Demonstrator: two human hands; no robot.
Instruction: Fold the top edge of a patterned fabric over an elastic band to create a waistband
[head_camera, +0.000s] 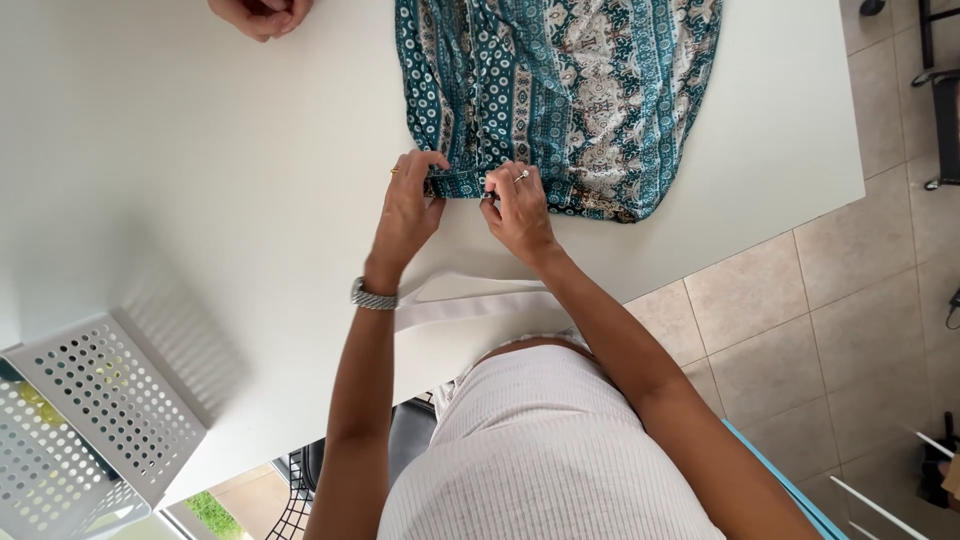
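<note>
Left hand (412, 205) and right hand (518, 205) each pinch the near hem of the teal patterned garment (560, 90), spread flat on the white table (200, 150). Thin, limp, light fabric, probably slippery; grip at hem corners. Perforated white basket (75, 420) far left.

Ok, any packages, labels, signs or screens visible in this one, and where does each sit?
None in view: no package, label, sign or screen.
What is there: a teal and cream patterned fabric garment on the white table, its near hem pinched by the left hand and right hand.
A white perforated plastic basket stands at the lower left.
</note>
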